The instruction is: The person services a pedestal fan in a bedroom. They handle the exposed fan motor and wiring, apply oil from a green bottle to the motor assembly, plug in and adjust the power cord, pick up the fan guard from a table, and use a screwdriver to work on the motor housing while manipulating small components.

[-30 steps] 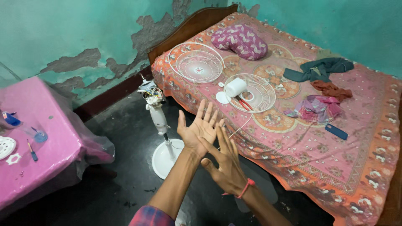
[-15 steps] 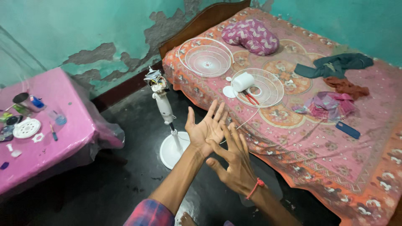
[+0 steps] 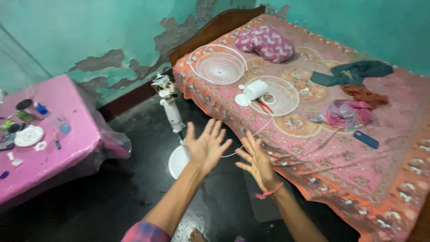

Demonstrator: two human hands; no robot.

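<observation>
Since the earlier frame, both hands have spread apart: left hand [image 3: 207,145] and right hand [image 3: 256,162], 2 open, fingers splayed, grasping nothing. Nearest: white plastic pedestal fan stand [image 3: 174,121], left of centre, upright on dark floor beside pink patterned bed [image 3: 358,179]. Best gripped by its column.

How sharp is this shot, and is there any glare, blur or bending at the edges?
In the head view, the left hand and right hand look slightly soft, likely motion blur, while the fan stand and fan grilles on the bed read clearly; the light is dim and even, with a faint sheen on the dark floor; the wide lens bends the pink table at the left edge.
</observation>
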